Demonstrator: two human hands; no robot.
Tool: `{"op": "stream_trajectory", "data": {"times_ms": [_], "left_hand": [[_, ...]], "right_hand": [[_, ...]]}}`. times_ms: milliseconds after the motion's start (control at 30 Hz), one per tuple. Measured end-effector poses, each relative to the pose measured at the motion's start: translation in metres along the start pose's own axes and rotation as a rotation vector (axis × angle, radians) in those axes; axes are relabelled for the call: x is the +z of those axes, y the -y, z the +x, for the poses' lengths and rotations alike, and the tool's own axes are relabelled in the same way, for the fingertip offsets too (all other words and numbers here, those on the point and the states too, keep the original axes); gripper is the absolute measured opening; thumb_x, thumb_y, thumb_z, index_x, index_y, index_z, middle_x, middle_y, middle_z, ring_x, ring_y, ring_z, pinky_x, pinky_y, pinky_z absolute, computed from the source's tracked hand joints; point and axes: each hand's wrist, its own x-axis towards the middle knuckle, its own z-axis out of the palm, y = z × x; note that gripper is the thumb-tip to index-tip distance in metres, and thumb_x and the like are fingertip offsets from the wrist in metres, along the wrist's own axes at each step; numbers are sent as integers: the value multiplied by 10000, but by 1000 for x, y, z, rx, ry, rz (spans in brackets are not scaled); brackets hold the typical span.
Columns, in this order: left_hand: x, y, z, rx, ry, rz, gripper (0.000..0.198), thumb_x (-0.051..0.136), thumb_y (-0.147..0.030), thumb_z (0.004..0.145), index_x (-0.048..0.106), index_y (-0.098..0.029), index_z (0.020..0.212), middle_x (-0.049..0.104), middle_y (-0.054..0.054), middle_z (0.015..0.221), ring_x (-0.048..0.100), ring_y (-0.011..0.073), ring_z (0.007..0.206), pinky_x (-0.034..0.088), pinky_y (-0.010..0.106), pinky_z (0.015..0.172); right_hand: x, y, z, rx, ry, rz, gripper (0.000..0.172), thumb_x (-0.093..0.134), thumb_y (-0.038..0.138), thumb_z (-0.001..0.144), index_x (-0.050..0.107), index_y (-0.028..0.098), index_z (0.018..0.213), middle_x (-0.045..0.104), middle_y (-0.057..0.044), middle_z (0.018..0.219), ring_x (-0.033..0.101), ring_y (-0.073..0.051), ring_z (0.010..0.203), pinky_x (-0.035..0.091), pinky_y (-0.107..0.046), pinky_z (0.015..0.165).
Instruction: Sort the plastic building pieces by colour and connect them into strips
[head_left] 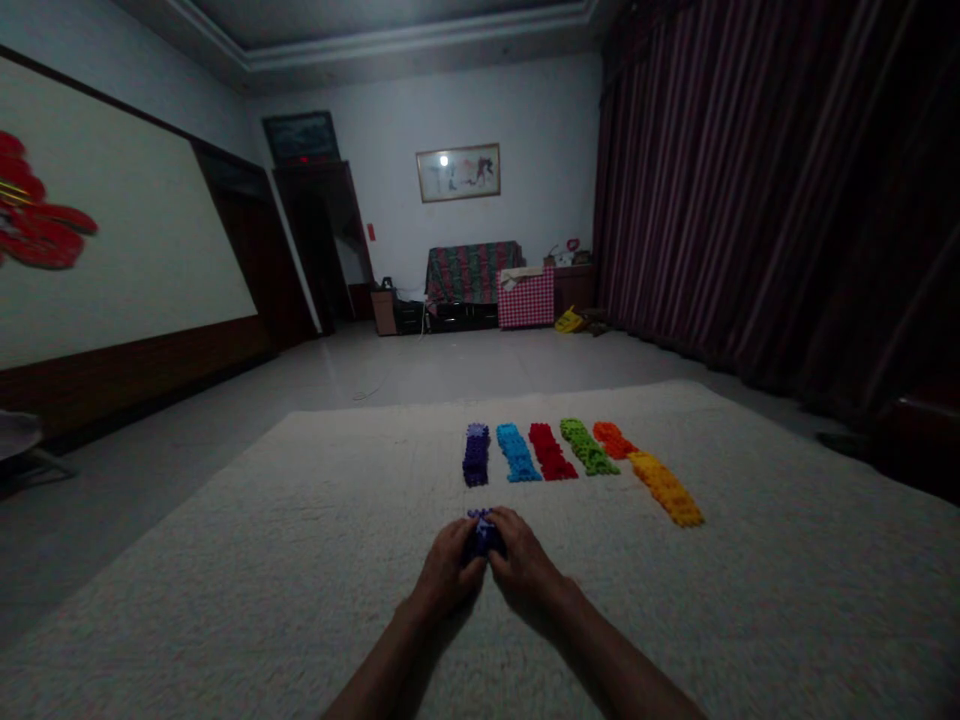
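A cluster of small dark purple pieces (482, 540) lies on the pale carpet (300, 560), mostly covered by my fingers. My left hand (452, 560) is curled around its left side and my right hand (523, 553) around its right side, thumbs close together at the near end. Just beyond, a longer purple strip of similar pieces (475, 455) lies apart from my hands. To its right are a blue strip (517, 453), a red strip (551, 452) and a green strip (589, 447). The exact shape of single pieces is too small to make out.
An orange cluster (613, 440) meets a slanting yellow strip (666, 488) at the right. Farther off stand a cloth-draped piece of furniture (474, 272), a red checked cloth (526, 300) and a yellow bag (570, 320). Dark curtains (675, 180) hang along the right.
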Motion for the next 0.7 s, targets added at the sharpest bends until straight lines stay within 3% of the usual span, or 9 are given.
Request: {"op": "stream_trajectory", "data": {"times_ms": [167,333,500,600,700], "left_hand": [[-3,9,15,-30,-62,-5,583,620,-244,711,598,-185,1291,606,159,1319,547,305,1242,412,510,1089],[-7,5,21,-44,-102,-24,547,613,-230,709,628,-214,1255,650,130,1257,582,297,1193,432,504,1072],[-22,-5,21,-41,-9,-104,633,605,-160,636,625,-203,1267,649,114,1270,580,286,1194,420,473,1085],[-37,-11,19,-94,79,-209,693,699,-200,618,605,-194,1305,640,124,1290,587,300,1180,440,472,1061],[-45,-15,15,-179,72,-354,664,760,-269,644,621,-223,1293,638,126,1302,597,301,1171,465,465,1034]], "right_hand": [[18,-1,21,53,-21,48,556,545,100,727,578,209,1271,529,-126,1366,501,-249,1292,388,-452,1127],[23,-11,23,53,-25,50,603,531,106,746,532,227,1336,501,-132,1419,456,-268,1347,371,-489,1134],[-9,-15,25,-9,130,148,667,572,104,709,496,208,1364,555,-121,1356,522,-238,1281,431,-419,1087],[-35,-17,29,31,185,171,686,654,152,690,492,190,1356,542,-148,1353,556,-245,1232,478,-403,1027],[-54,-20,30,65,244,154,622,674,141,680,553,201,1288,583,-130,1289,600,-241,1164,500,-395,990]]}}
